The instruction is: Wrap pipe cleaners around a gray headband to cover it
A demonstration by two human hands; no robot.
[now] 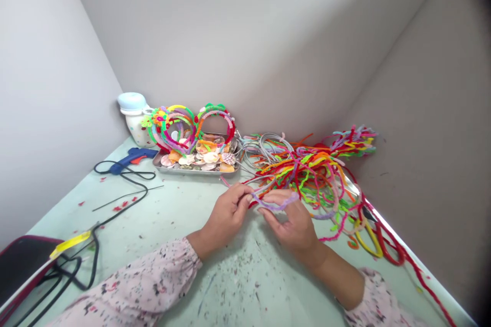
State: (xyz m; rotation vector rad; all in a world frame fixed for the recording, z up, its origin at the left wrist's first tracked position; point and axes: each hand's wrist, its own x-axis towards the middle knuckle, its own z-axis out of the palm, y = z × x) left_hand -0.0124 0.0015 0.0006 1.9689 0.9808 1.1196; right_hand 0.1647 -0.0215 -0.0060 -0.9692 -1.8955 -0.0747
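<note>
My left hand (pixel 225 216) pinches a purple pipe cleaner (pixel 273 207) between thumb and forefinger. Its loose part runs across to my right hand (pixel 298 229) and lies over the fingers there, slightly blurred. The right thumb and forefinger close in near the strip; their tips are partly hidden. A thin grey wire (pixel 261 179) arcs up behind both hands, and I cannot tell where it ends. Just beyond them is a big heap of bright pipe cleaners (pixel 307 166), with a coil of grey wire bands (pixel 270 147) at its left.
A metal tray (pixel 192 170) of seashells (pixel 209 157) holds pipe-cleaner headbands (pixel 177 125). A blue glue gun (pixel 132 157) with a black cord lies left, near a white jar (pixel 138 125). A dark case (pixel 26 263) sits at front left. Red strands (pixel 420 276) trail along the right edge.
</note>
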